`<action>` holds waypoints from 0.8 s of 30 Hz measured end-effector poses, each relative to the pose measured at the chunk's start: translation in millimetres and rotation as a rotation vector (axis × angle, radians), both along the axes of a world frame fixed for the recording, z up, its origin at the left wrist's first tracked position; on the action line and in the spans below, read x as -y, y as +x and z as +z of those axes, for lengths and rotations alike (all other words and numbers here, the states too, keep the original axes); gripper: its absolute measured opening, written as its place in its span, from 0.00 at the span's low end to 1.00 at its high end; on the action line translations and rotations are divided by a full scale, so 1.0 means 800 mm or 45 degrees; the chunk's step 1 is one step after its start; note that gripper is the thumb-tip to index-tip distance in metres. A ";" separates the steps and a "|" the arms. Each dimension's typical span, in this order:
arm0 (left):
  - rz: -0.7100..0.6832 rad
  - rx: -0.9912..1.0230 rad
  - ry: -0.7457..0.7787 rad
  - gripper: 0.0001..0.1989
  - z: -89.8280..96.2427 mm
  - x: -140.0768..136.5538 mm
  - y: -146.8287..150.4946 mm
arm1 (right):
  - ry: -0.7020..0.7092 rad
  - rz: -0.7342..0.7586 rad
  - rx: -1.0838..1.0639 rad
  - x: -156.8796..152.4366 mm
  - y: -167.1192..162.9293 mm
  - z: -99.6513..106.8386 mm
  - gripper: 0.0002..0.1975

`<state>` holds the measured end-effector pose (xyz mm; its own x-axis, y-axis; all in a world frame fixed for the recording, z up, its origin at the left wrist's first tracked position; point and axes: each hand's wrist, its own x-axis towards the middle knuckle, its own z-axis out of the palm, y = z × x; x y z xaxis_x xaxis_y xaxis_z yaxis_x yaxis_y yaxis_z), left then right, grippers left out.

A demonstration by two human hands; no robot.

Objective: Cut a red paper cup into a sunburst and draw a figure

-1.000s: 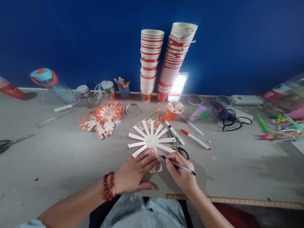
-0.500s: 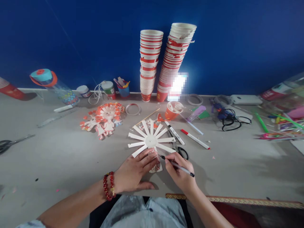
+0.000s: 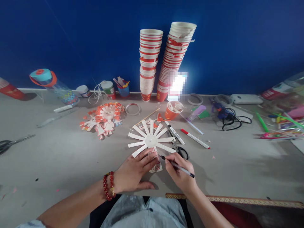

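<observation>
My left hand (image 3: 136, 169) lies flat, fingers stretched over a white paper cutout (image 3: 156, 169) with red and dark drawn lines, pressing it to the table. Just above the fingers spreads a cut-open white paper cup (image 3: 151, 141), its strips fanned out round the flat base. A pen (image 3: 180, 167) with a clear barrel and black ends is pinched in my right hand (image 3: 181, 172). Its tip points at the cutout's right edge; whether it touches is too small to tell. Black-handled scissors (image 3: 183, 153) lie partly under the strips, beside a black marker (image 3: 175, 133).
Two tall stacks of paper cups (image 3: 148, 63) stand against the blue wall. A red cup with scraps (image 3: 174, 110) is in front of them. Finished-looking paper figures (image 3: 104, 118) lie left, a red marker (image 3: 196, 139) right. More scissors (image 3: 14, 144) rest far left.
</observation>
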<state>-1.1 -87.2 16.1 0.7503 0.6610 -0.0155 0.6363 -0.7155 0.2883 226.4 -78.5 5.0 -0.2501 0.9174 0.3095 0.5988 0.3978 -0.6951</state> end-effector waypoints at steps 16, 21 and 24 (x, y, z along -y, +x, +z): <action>-0.003 0.013 -0.026 0.45 0.000 0.000 0.000 | 0.081 0.047 -0.024 0.001 -0.002 0.001 0.04; -0.008 0.021 -0.022 0.45 0.000 0.000 0.000 | 0.142 0.067 0.019 0.003 -0.003 0.002 0.05; -0.015 0.034 -0.020 0.45 0.000 0.000 0.000 | 0.179 0.106 0.054 0.004 -0.004 0.005 0.06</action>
